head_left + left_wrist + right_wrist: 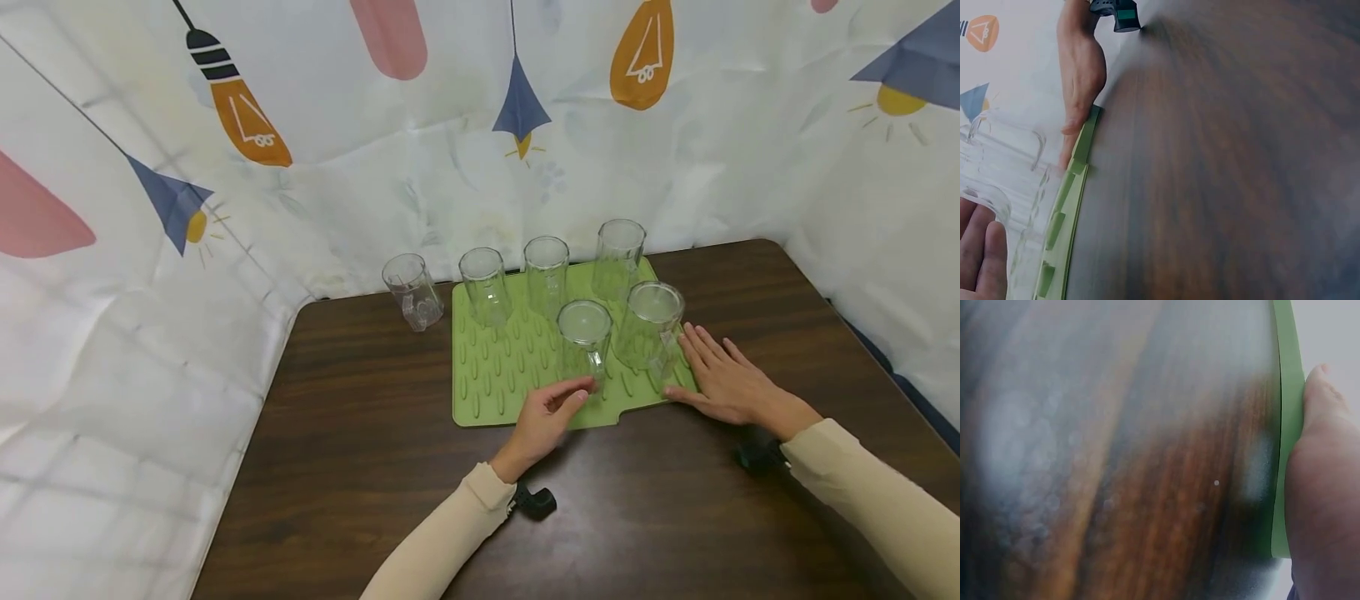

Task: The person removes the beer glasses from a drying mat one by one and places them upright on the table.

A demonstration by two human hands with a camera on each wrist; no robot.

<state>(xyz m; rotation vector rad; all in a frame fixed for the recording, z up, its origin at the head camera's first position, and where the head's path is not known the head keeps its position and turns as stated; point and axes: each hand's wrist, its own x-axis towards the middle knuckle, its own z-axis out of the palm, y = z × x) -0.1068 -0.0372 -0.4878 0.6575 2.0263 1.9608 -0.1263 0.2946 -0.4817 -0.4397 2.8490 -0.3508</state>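
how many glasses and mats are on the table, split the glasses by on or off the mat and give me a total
Green mat: 1
Glasses on the mat: 5
Glass off the mat, to its left in the head view: 1
Total: 7

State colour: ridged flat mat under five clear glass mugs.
Light green ridged mat; shows best in the head view.

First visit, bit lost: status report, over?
Left hand at front glass mug, handle side. Right hand spread at green mat. Possible obstacle: neighbouring mug, close right.
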